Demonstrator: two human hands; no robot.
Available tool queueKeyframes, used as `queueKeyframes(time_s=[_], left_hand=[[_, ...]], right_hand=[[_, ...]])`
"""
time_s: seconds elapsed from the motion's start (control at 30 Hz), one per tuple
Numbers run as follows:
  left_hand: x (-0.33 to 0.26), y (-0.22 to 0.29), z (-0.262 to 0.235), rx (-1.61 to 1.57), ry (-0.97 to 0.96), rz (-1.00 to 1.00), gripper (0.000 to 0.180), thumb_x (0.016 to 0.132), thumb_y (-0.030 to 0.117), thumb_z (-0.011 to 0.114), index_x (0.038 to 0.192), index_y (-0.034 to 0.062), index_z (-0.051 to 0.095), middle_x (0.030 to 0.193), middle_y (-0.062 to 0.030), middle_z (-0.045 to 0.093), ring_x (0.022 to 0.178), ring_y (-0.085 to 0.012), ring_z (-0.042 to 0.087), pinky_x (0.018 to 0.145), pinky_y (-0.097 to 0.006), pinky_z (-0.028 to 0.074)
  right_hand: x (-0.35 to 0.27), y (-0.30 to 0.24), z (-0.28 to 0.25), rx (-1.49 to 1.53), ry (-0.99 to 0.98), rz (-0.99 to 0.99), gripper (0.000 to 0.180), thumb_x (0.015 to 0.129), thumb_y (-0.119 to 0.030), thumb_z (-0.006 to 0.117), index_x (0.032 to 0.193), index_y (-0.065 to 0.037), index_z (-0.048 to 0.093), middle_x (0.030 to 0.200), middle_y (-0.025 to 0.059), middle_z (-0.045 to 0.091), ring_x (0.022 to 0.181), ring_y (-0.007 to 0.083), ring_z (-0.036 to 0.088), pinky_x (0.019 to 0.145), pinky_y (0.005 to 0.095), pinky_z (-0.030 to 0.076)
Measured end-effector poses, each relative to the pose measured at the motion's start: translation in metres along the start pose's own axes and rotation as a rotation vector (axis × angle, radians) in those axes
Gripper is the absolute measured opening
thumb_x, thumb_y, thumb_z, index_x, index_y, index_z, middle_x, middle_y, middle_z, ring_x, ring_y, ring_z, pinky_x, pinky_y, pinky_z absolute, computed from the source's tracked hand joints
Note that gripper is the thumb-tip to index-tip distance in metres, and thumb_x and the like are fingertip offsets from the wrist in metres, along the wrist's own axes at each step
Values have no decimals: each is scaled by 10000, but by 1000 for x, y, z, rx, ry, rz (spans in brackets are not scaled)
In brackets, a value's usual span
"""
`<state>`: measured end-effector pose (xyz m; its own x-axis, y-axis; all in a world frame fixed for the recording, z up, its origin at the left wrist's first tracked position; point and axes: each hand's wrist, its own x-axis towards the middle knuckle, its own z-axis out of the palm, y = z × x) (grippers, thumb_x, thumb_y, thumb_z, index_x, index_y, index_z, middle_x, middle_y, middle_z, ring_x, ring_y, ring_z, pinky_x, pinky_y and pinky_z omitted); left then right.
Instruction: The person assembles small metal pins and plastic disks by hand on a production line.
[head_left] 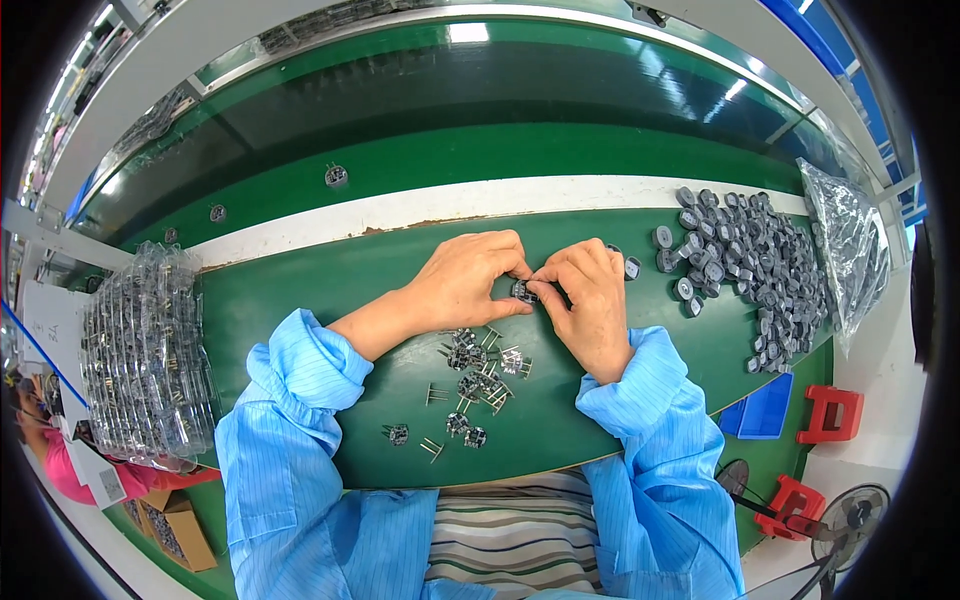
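Above the middle of the green table, a small dark round electronic part (522, 291) is pinched between both hands. My left hand (462, 283) grips its left side with thumb and forefinger. From the right, the fingertips of my right hand (588, 308) close on the same part and hide some of it. Just past the right hand's knuckles lies a grey cap (632, 268). Closer to me is a loose group of small circuit parts with metal pins (480, 384). A few more such parts (398, 434) rest near the table's front edge.
A large heap of dark grey caps (745, 265) covers the table's right side, beside a clear plastic bag (845, 240). Stacked clear trays (145, 350) stand at left. Behind the white ledge (480, 196), a green conveyor (560, 150) carries several parts. A fan (850, 520) is at lower right.
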<state>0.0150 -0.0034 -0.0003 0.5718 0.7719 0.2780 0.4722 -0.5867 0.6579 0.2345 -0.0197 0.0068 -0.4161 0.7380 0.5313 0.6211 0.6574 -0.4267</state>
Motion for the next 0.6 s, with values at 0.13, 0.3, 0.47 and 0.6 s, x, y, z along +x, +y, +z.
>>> queueKeyframes(time_s=[0.13,0.3,0.47,0.6], left_hand=[[-7,-6,-2,8,28,40,348,788,288,903,979,75,705,966,-69,650,959,-313,677,801,-449,533],[-2,-11,10,-41,80,94,353,759,271,913,975,90,700,961,-79,653,937,-324,679,769,-444,540],[0,-11,15,-22,83,66,311,768,282,905,970,108,745,943,-61,661,947,-298,681,791,-450,534],[-4,-15,8,-73,121,51,301,781,255,896,983,97,740,957,-55,659,908,-280,682,760,-421,544]], right_hand=[[1,5,6,131,-56,77,125,807,-96,839,870,-84,732,909,41,681,916,271,615,832,427,405],[6,-11,-5,-143,-15,-125,176,797,-72,807,930,-78,692,933,74,646,946,297,618,820,450,429],[-1,-10,0,-37,-56,-72,176,810,23,772,906,-31,636,913,114,619,885,343,598,765,462,453],[-5,-12,11,133,-14,125,176,867,62,758,915,6,598,904,123,591,798,291,580,690,399,466]])
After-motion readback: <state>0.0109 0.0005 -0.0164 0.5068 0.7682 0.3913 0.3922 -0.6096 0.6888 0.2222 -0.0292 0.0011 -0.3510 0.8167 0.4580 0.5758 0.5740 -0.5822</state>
